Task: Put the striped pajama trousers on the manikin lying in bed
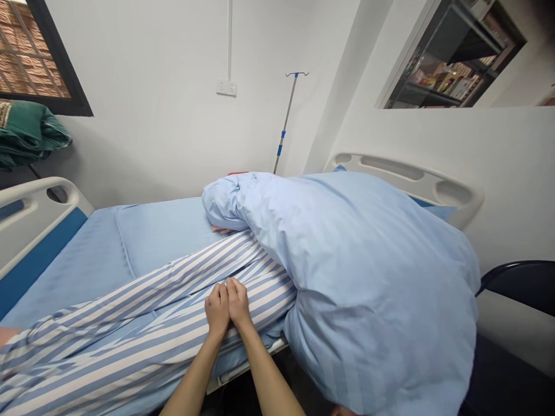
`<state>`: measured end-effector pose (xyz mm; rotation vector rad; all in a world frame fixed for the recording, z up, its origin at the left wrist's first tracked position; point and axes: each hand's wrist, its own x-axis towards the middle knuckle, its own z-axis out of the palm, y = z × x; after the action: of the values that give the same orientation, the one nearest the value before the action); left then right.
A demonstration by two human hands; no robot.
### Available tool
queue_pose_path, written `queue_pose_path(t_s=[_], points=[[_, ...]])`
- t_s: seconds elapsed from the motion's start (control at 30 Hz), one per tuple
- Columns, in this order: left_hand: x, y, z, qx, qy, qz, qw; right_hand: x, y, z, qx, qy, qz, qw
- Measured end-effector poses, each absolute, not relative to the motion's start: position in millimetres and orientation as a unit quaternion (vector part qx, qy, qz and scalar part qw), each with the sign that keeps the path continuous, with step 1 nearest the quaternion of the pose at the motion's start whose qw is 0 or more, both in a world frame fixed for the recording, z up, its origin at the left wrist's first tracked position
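Two bare hands are seen low in the middle of the view. The left hand [217, 309] and the right hand [238, 303] are kept together, side by side and touching. Both are laid flat on the striped trousers [143, 306] of a person lying on a hospital bed [403, 185], and neither is seen clamped on the cloth. The hands are placed on the leg nearest to the viewer, close to where the blue quilt [368, 289] ends.

The top of the lying person's body is covered by the quilt, so the head is hidden. The striped legs are left out of the quilt and are stretched across the blue sheet [169, 237] toward the left end of the bed. Some fingers [221, 230] of the lying person are seen poking out from under the quilt. A drip pole [286, 121] is seen behind the bed, by the white wall. A green cloth [26, 133] is seen on the left, and the back of a black chair [520, 283] is seen on the right
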<state>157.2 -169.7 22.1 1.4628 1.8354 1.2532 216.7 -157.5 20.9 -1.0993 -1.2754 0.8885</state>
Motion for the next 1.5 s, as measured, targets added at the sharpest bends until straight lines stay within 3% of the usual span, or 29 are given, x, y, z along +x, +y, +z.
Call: queue_pose_path(t_s=[0.23, 0.5, 0.73, 1.07, 1.37, 1.5], points=[[155.6, -167.8, 21.2, 0.548, 0.69, 0.428, 0.202, 219.5, -153.8, 24.7, -0.5, -0.571, 0.367, 0.537], [160.7, -170.5, 24.2, 0.552, 0.712, 0.384, 0.204, 245.7, -148.6, 65.8, -0.514, -0.692, 0.229, 0.452], [161.0, -169.4, 20.8, 0.56, 0.716, 0.371, 0.19, 244.1, -150.6, 27.1, -0.557, -0.69, 0.181, 0.425], [167.8, -164.6, 31.5, 0.582, 0.714, 0.31, 0.234, 247.2, -148.2, 23.7, -0.545, -0.635, 0.234, 0.495], [189.5, -144.8, 62.2, 0.526, 0.624, 0.492, 0.304, 255.7, -140.0, 26.0, -0.484, -0.54, 0.359, 0.587], [197.4, -150.7, 46.3, 0.533, 0.636, 0.497, 0.254, 257.0, -141.7, 23.4, -0.488, -0.537, 0.358, 0.588]])
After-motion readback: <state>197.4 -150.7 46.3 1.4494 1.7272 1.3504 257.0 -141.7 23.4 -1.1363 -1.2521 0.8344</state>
